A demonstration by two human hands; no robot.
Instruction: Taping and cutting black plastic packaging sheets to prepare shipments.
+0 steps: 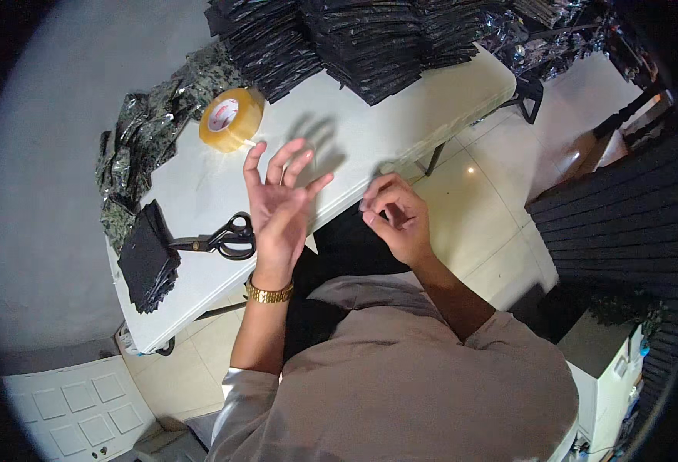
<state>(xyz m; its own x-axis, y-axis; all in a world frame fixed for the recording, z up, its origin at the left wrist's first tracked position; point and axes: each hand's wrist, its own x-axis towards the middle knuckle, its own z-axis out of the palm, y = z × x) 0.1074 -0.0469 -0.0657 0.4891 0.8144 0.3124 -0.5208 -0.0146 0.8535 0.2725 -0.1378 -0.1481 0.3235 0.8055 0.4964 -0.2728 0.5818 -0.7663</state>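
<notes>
My left hand point(283, 211), with a gold-coloured metal band at the wrist, is raised palm up over the white table point(350, 138), fingers spread and holding nothing. Just beyond its fingertips a large roll of clear yellowish packing tape point(240, 131) stands on the table. Black-handled scissors point(223, 238) lie left of that hand, their blades touching a stack of black folded pieces point(151, 260). At the table's near edge my right hand point(396, 216) is curled, thumb close to the fingertips; whether something small is between them cannot be told.
Large piles of black plastic-like sheets point(367, 46) cover the table's far side. Camouflage-patterned shiny packets point(148, 127) line the wall side. More shiny packets point(506, 34) lie at the upper right. A white cabinet point(596, 381) stands at lower right, a white panelled door point(82, 410) at lower left.
</notes>
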